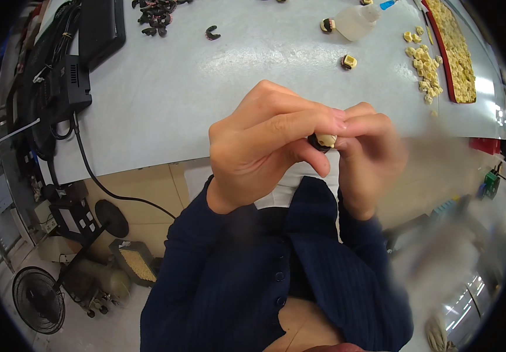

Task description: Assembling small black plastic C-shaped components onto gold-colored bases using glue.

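Observation:
Close in front of my chest, both hands meet on a small cream-and-dark piece (325, 141). Its cream part faces up, and a dark curved part shows on its left side. My left hand (259, 138) is closed on it, with the thumb below and the index finger above. From the other side, the fingertips of my right hand (370, 146) pinch it, and they are slightly blurred. Fingers hide much of the piece. Beyond my hands on the table lies a similar cream-and-dark piece (349, 62). Another such piece (327, 25) sits beside a translucent bottle (357, 22) with a blue tip.
Dark curved pieces (154, 16) lie piled at the far left, with one loose dark curved piece (212, 33) nearby. Cream pieces (426, 67) are scattered at right, beside a red-edged tray (440, 56) full of them. A black cable (94, 176) hangs off the grey table's (147, 105) left edge.

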### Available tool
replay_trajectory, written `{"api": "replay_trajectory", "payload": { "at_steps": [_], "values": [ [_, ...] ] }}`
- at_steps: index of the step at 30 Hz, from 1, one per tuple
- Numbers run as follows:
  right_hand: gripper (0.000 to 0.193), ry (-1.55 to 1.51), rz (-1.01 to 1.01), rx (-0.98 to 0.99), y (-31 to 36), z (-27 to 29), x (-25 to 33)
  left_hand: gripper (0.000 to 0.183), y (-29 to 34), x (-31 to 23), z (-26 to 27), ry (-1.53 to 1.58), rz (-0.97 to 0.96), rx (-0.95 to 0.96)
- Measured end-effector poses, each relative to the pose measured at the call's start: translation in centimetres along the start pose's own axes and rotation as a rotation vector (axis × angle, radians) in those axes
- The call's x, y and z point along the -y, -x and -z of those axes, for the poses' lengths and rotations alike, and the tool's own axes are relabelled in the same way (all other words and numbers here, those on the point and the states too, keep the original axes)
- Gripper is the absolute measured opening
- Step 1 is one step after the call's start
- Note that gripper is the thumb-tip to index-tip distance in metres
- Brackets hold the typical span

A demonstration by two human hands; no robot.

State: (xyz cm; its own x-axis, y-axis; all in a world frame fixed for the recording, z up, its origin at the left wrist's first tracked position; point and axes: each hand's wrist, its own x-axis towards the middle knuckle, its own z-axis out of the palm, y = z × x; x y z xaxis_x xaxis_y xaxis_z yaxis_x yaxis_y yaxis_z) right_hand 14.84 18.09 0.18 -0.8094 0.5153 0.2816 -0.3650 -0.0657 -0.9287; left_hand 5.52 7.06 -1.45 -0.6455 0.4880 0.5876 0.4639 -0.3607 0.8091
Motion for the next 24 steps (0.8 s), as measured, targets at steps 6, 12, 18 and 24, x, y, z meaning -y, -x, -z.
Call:
{"api": "replay_trajectory", "payload": {
  "at_steps": [6, 12, 18, 24],
  "values": [
    [0.016, -0.003, 0.044, 0.05, 0.2, 0.1, -0.3, 0.034, 0.3, 0.1, -0.3, -0.077, -0.077, -0.044],
    [0.031, 0.162, 0.133, 0.0, 0.2, -0.4, -0.2, 0.035, 0.5, -0.5, -0.6, 0.089, 0.042, -0.098],
    [0.043, 0.419, 0.351, 0.013, -0.4, -0.1, 0.1, 0.032, 1.0, -1.1, -0.9, 0.352, 0.187, -0.089],
    [0.04, 0.265, 0.234, -0.014, -0.2, -0.2, -0.1, 0.027, 1.4, -1.1, -1.2, 0.38, 0.179, -0.096]
  ]
}}
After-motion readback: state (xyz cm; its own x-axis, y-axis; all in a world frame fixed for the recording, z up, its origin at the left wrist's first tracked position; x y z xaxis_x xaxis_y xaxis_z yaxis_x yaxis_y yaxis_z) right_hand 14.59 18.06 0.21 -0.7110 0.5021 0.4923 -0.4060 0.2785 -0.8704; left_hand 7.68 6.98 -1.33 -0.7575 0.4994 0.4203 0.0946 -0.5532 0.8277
